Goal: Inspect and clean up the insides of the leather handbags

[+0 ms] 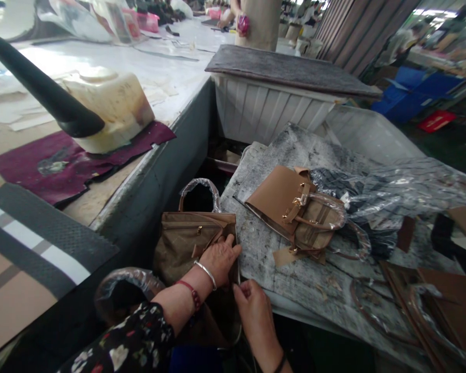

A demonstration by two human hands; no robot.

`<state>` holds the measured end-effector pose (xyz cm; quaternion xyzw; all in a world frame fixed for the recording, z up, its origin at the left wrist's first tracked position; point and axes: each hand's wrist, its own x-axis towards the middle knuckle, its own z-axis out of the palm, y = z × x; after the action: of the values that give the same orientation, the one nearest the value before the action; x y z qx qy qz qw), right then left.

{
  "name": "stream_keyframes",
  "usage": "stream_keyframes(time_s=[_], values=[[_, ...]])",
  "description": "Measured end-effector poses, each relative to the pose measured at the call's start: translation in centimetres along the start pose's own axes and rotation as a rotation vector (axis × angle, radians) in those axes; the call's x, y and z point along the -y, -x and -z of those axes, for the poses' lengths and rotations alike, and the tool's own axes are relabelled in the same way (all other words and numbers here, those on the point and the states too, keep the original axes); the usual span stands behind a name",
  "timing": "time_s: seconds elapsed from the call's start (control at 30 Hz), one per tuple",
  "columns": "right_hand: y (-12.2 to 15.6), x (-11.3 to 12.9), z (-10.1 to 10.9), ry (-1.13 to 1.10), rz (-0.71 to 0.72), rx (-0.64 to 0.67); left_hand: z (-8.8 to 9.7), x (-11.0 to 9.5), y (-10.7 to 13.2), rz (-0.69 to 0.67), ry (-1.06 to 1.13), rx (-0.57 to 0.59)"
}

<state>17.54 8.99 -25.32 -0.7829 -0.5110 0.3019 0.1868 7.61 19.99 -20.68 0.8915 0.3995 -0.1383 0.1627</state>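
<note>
1. White ribbed plastic bin (264, 111), standing at the far end of the stained grey board (279, 259): a dark felt-like sheet (283, 70) covers its top, so I cannot tell what is inside.
2. Clear plastic tub (368, 137), just right of the bin: its contents are not visible.
3. Olive-brown handbag (190, 241), standing upright in the gap between the worktable edge (155, 176) and the board's left edge. Its carry handle (202, 186) is wrapped in clear film and arches above it; a zipped pocket runs across the face.
4. My left hand (219, 259), fingers spread, lies flat on the handbag's upper right corner.
5. My right hand (256, 311), fingers curled together, pinches the handbag's right edge near the board's near edge.
6. Tan handbag (295, 212), lying on its side in the middle of the board, with gold fittings and a film-wrapped handle.
7. Cream plastic jug (112, 109), resting on a maroon leather piece (62, 166) on the worktable.
</note>
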Motion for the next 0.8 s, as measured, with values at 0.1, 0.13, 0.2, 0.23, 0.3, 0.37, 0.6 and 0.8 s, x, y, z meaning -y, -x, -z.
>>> stream_keyframes(time_s=[0.1,0.13,0.2,0.23,0.3,0.37,0.6,0.8], values=[[-0.5,0.2,0.0,0.038,-0.019,0.002,0.0,-0.1,0.0,0.000,-0.006,-0.005],[-0.5,0.4,0.0,0.054,0.002,-0.011,0.0,-0.1,0.0,0.000,-0.006,-0.005],[-0.3,0.6,-0.1,0.098,0.059,-0.052,0.1,-0.2,-0.1,0.004,-0.004,0.005],[-0.1,0.6,-0.2,0.121,0.090,-0.078,0.2,-0.2,-0.1,0.006,-0.001,0.014],[0.3,0.6,-0.5,0.163,0.152,-0.127,0.4,-0.3,-0.1,0.007,0.002,0.029],[0.6,0.4,-0.8,0.192,0.215,-0.154,0.5,-0.3,0.0,-0.001,-0.001,0.027],[0.7,0.5,-1.2,0.264,0.302,-0.198,0.2,-0.3,0.0,-0.005,0.002,0.033],[1.2,-0.1,-0.8,0.050,0.237,-0.133,-0.1,-0.2,-0.1,-0.005,0.003,0.022]])
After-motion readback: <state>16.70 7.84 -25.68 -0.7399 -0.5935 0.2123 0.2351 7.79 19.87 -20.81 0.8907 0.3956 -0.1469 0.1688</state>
